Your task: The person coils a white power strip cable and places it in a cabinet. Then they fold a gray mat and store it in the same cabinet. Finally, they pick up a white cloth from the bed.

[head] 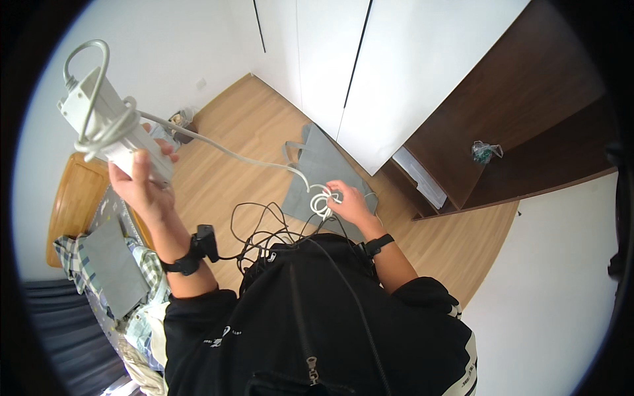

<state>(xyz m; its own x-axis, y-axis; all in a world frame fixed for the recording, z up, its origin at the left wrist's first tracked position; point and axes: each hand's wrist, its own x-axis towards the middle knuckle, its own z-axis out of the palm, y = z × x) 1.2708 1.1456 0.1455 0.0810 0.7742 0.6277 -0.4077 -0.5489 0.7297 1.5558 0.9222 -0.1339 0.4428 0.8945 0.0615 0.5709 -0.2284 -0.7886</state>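
My left hand is raised at the left, its fingers wrapped around a white power strip. Loops of white cord go around the strip's body, and one bend arches over its far end. From there the cord runs slackly across to the right. My right hand grips a small coil of the same white cord in front of my body. Beneath that hand a grey fabric bag with handles lies flat on the wood floor.
Tangled black cables hang at my waist. A white wardrobe stands ahead. To the right, a dark brown shelf unit holds a clear plastic bag. A bed with rumpled bedding is at left; a waste bin stands near the wall.
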